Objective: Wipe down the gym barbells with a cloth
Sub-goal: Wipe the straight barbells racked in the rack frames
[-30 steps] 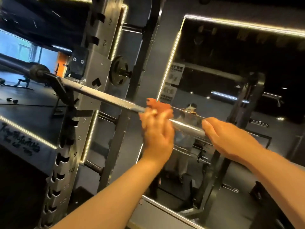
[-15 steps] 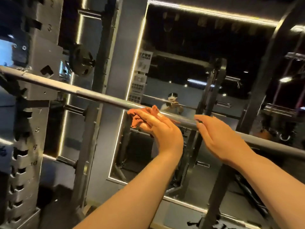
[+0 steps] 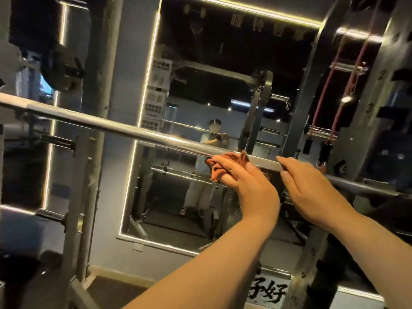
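The barbell (image 3: 124,128) runs across the scene at chest height, sloping from the far left down to the near right, and its silver shaft shines under the lighting. My left hand (image 3: 247,181) is on the shaft right of centre and holds the reddish cloth (image 3: 233,157) bunched against the metal. Its fingers lie along the bar, pointing left, loosely curled around the fabric. A tuft of cloth sticks up above the shaft and more of it shows below my fingers. My right hand (image 3: 312,188) is just beside it to the right, not touching it. Its fingers are hooked over the top of the bar and its thumb sits on the near underside, so it grips the bare metal. Behind the bar stands a wall mirror (image 3: 223,63) with a lit frame, and it reflects a person at the bar. A grey rack post (image 3: 98,108) stands to the left with a dark weight plate (image 3: 62,70) hung beside it. Red elastic bands (image 3: 347,85) hang on the rack at the far right.
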Motion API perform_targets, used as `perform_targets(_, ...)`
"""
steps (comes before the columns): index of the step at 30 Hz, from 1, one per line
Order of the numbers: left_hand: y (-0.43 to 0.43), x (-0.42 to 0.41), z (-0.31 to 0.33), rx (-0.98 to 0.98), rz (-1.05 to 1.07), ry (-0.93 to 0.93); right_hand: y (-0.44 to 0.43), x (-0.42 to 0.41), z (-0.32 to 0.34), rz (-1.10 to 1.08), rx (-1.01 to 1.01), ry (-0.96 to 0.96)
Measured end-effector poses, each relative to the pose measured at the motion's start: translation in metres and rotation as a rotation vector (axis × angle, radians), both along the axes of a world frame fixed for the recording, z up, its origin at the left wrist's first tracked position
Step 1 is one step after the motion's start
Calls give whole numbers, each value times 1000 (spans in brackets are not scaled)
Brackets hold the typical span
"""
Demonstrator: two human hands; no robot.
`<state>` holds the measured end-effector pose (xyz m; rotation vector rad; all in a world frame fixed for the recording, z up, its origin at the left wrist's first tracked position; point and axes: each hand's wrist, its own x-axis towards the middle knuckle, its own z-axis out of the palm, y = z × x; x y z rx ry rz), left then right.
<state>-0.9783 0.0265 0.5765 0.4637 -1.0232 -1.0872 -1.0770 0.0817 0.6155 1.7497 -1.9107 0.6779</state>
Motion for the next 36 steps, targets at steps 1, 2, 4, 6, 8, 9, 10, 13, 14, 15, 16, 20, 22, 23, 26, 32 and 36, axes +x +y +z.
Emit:
perform_targets(1, -2, 2, 2, 27, -22, 58, 3, -4, -1, 14, -5, 5)
perform_targets(2, -9, 6, 5, 49, -14, 140, 5, -6, -1, 31, -5, 5)
perform_targets(4, -26, 19, 12, 87, 81, 274, 8, -9, -3, 65, 0, -8)
perform_targets(6, -37, 25, 14, 97, 179, 298, 9, -14, -5, 70, -19, -34)
perform_targets(8, -35, 18, 14, 85, 193, 291, 12, -21, -8, 64, -61, -64)
perform_targets(9, -30, 11, 14, 80, 180, 276, 13, -23, -11, 58, -78, -63)
perform_targets(10, -24, 1, 15, 83, 167, 253, 14, -25, -13, 53, -85, -51)
perform_targets(13, 0, -37, 21, 158, 120, 155, 16, -28, -17, 55, -89, -62)
perform_targets(14, 12, -48, 23, 188, 52, 110, 17, -28, -16, 69, -79, -88)
perform_targets(15, 23, -56, 24, 209, -49, 63, 18, -29, -15, 88, -59, -109)
perform_targets(16, 33, -62, 23, 226, -163, 5, 19, -29, -15, 104, -37, -111)
perform_targets(20, 30, -51, 8, 144, -273, -98, 17, -41, -21, 110, -61, -58)
perform_targets(22, 10, -32, 1, 108, -209, -66, 13, -44, -28, 86, -115, -66)
perform_targets(23, -1, -22, 0, 109, -174, -28, 10, -43, -32, 69, -136, -77)
perform_targets(26, -25, -2, 1, 146, -109, 79, 7, -37, -42, 42, -166, -119)
perform_targets(32, -12, -22, -15, 67, -297, -297, 5, -17, -63, 88, -257, -340)
perform_targets(36, 5, -22, -53, 58, -373, -385, -1, 9, -109, 202, -320, -844)
